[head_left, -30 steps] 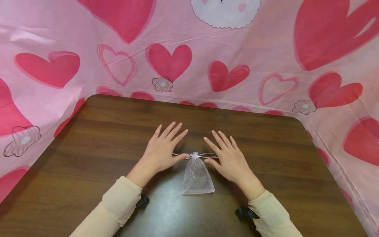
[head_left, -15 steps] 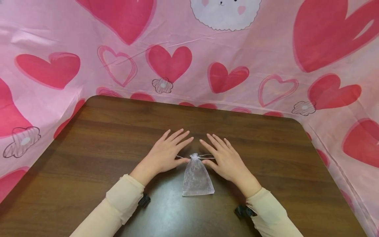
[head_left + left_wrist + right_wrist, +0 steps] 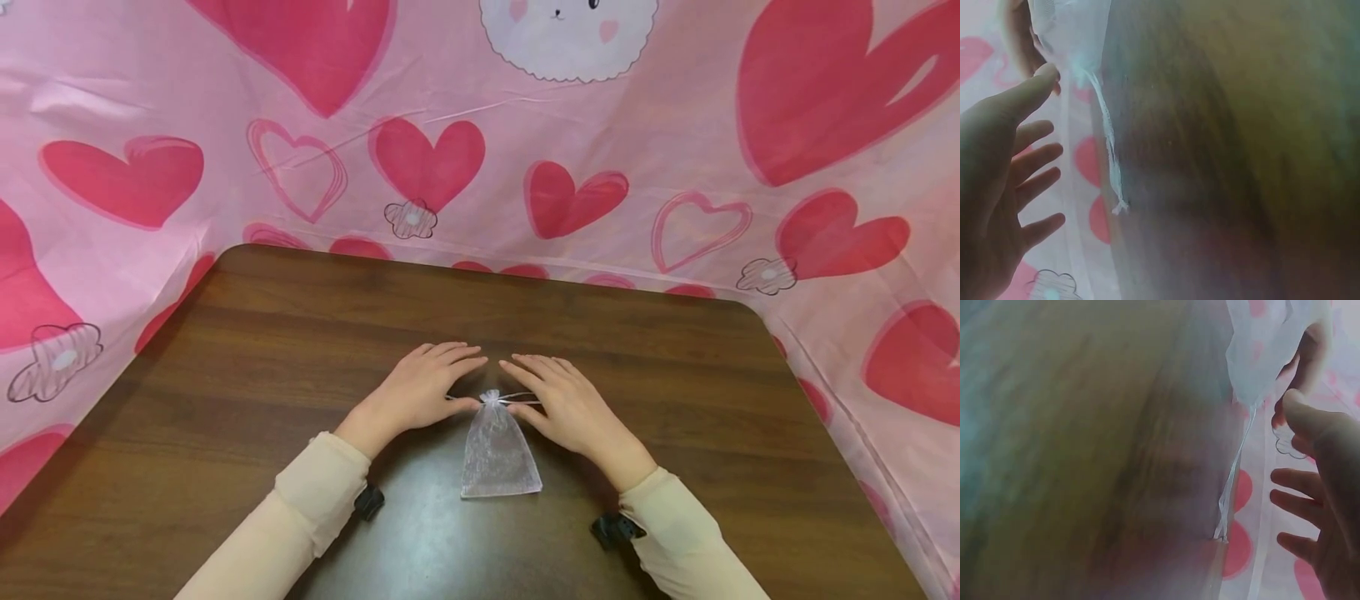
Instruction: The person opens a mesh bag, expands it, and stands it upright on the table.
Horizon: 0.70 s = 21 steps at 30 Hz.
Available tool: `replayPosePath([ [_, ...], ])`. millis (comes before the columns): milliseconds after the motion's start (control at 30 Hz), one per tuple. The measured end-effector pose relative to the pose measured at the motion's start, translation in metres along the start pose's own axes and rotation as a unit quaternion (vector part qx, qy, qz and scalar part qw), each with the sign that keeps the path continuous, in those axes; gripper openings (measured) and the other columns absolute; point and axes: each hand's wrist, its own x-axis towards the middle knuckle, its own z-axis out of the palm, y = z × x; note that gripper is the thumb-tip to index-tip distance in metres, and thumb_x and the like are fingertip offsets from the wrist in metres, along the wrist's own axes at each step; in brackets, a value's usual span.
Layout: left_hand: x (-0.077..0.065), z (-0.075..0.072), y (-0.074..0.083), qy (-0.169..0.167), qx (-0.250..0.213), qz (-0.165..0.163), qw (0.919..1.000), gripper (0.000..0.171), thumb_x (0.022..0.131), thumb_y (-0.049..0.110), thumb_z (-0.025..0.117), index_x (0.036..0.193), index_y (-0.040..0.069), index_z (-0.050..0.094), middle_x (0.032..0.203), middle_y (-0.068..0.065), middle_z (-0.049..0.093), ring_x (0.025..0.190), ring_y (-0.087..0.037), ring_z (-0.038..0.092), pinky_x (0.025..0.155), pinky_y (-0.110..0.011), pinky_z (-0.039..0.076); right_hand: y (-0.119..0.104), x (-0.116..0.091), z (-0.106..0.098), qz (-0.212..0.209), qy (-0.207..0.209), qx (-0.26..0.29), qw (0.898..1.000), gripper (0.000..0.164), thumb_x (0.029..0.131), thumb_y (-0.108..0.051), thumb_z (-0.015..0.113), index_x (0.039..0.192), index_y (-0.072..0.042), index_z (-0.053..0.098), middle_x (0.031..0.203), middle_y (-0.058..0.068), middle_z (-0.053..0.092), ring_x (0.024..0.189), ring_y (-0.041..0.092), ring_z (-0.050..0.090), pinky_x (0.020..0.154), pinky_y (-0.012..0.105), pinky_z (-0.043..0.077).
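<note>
A sheer white organza drawstring bag (image 3: 501, 458) lies flat on the table, its gathered neck pointing away from the person. Thin white cords come out at both sides of the neck; the left wrist view shows the left cord (image 3: 1110, 144), knotted at its end, and the right wrist view the right cord (image 3: 1235, 469). My left hand (image 3: 416, 392) is held over the left cord, thumb tip near the neck. Opposite it, my right hand (image 3: 566, 404) has its thumb close to the neck's right side. Fingers on both hands are spread and slightly bent, with nothing gripped between them.
The brown wooden table (image 3: 300, 333) has rounded far corners. Behind it and at both sides hangs a pink cloth (image 3: 510, 125) printed with hearts. Black wrist devices sit under the cream sleeves (image 3: 318, 483).
Both hands have drawn slightly inward and toward the person, and their fingers bend more. The bag stays in place. The head view has shifted slightly.
</note>
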Motion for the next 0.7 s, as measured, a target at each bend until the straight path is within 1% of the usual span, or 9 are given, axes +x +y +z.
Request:
replayPosePath([
  [67,0.001,0.001,0.0,0.001,-0.007,-0.002,1.0,0.065,0.09,0.054,0.067,0.142,0.018,0.055,0.147,-0.001,0.049,0.138,-0.022,0.041,0.11,-0.047,0.033,0.0,0.001,0.0,0.003,0.001,0.02,1.0,0.06,0.092,-0.041,0.069,0.144,-0.016,0.053,0.142,0.01,0.054,0.13,0.028,0.05,0.107,0.051,0.037],
  [167,0.003,0.002,0.0,0.008,-0.029,-0.002,0.9995,0.058,0.088,0.05,0.071,0.135,0.017,0.061,0.138,-0.001,0.057,0.132,-0.021,0.047,0.107,-0.045,0.036,-0.001,0.003,0.001,0.008,0.004,0.04,0.999,0.053,0.092,-0.036,0.071,0.138,-0.014,0.058,0.135,0.009,0.059,0.125,0.027,0.054,0.104,0.049,0.04],
  [333,0.006,0.004,0.002,0.004,-0.068,-0.013,0.9976,0.047,0.087,0.046,0.074,0.124,0.018,0.068,0.122,0.001,0.065,0.119,-0.021,0.056,0.099,-0.045,0.043,-0.003,0.006,0.002,0.012,-0.001,0.043,0.999,0.042,0.091,-0.033,0.073,0.127,-0.013,0.067,0.121,0.005,0.065,0.112,0.024,0.06,0.095,0.046,0.047],
  [433,0.007,0.004,0.005,-0.006,-0.067,-0.029,0.9973,0.041,0.087,0.047,0.074,0.119,0.021,0.071,0.114,0.005,0.067,0.111,-0.018,0.058,0.093,-0.043,0.046,-0.005,0.008,0.003,0.018,-0.008,0.049,0.999,0.037,0.091,-0.032,0.074,0.123,-0.013,0.069,0.114,0.003,0.067,0.104,0.021,0.062,0.09,0.043,0.049],
  [533,0.008,0.005,0.008,-0.009,-0.064,-0.041,0.9971,0.032,0.087,0.046,0.074,0.112,0.025,0.073,0.102,0.009,0.067,0.1,-0.015,0.06,0.086,-0.04,0.047,-0.007,0.009,0.003,0.03,-0.019,0.055,0.998,0.035,0.09,-0.03,0.074,0.121,-0.013,0.07,0.109,0.001,0.067,0.099,0.02,0.062,0.086,0.042,0.051],
  [633,0.01,0.007,0.01,-0.009,-0.063,-0.045,0.9969,0.024,0.087,0.044,0.074,0.104,0.027,0.073,0.09,0.013,0.065,0.089,-0.011,0.059,0.08,-0.037,0.047,-0.009,0.009,0.004,0.041,-0.032,0.057,0.997,0.033,0.09,-0.03,0.075,0.119,-0.013,0.071,0.106,0.001,0.067,0.095,0.02,0.063,0.083,0.041,0.051],
  [700,0.011,0.008,0.012,-0.012,-0.063,-0.046,0.9968,0.02,0.087,0.043,0.074,0.1,0.028,0.074,0.086,0.015,0.063,0.085,-0.01,0.058,0.078,-0.036,0.046,-0.01,0.009,0.004,0.044,-0.037,0.053,0.997,0.032,0.089,-0.03,0.076,0.116,-0.013,0.071,0.104,0.0,0.067,0.094,0.019,0.063,0.083,0.041,0.051],
])
